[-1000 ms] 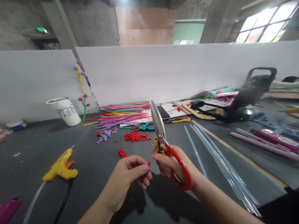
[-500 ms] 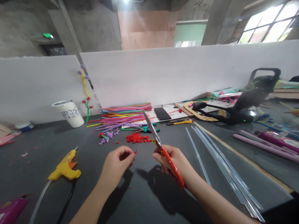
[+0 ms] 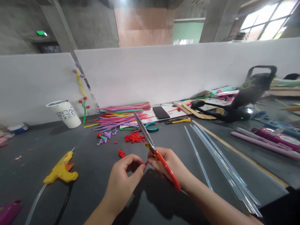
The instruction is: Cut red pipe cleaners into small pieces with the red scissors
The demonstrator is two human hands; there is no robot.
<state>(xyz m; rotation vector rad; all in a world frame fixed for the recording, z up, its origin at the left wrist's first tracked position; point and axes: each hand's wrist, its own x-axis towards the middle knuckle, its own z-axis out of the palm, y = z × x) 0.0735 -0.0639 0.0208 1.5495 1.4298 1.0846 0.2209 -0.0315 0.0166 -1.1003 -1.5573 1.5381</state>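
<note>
My left hand (image 3: 127, 178) is closed in a pinch on a small red piece (image 3: 146, 163), which looks like a bit of pipe cleaner. Its other end meets the fingertips of my right hand (image 3: 167, 162). That hand also holds scissors (image 3: 168, 170) with red handles, blades pointing up and away, and their blades look closed. A small yellow bit (image 3: 147, 146) shows beside the scissors' pivot. Just beyond my left hand lies a small red clump (image 3: 121, 153). Farther back is a larger heap of red pieces (image 3: 134, 137), with purple pieces (image 3: 106, 137) to its left.
A yellow glue gun (image 3: 61, 168) lies at left, near a white cup (image 3: 67, 114). Behind are colourful pipe cleaners (image 3: 122, 115), teal-handled pliers (image 3: 151, 128) and a black phone (image 3: 161, 112). Clear glue sticks (image 3: 220, 159) lie at right, before a black lamp-like device (image 3: 253, 97).
My left hand has moved right with the red piece, bringing it to my right fingertips. The small red clump now shows behind the left hand. The scissors have shifted slightly left in view.
</note>
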